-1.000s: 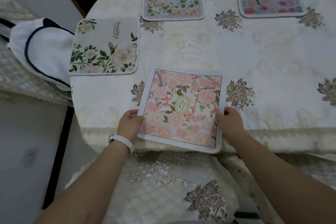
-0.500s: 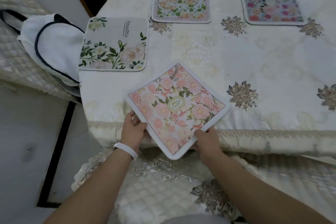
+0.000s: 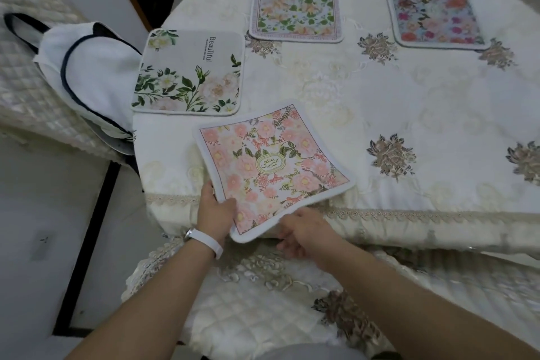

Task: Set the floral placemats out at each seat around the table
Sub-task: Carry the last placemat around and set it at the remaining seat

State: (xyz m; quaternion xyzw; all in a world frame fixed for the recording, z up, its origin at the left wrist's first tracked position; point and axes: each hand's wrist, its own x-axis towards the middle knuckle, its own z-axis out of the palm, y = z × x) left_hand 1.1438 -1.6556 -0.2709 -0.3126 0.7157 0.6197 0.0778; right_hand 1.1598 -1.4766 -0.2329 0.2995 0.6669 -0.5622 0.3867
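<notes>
cream quilted seat [image 3: 248, 310] nearest | left hand [image 3: 214, 213] pinches the pink placemat [image 3: 271, 166] by its near corner, skewed, overhanging the counter [image 3: 409, 114] edge; i judge it needs squaring to this seat | right hand [image 3: 306, 231] under the near edge, fingertips hidden, grip unclear | beyond, flat at seats: green-leaf placemat [image 3: 190, 73], peach placemat [image 3: 295, 9], magenta placemat [image 3: 435, 14]

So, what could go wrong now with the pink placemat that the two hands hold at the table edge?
1. The pink placemat lies turned at an angle, with its near corner past the table edge. If the left hand and right hand let go now, it may slip down onto the chair.
2. Its far edge lies close to the Beautiful placemat. A push forward could bump or overlap it.
</notes>
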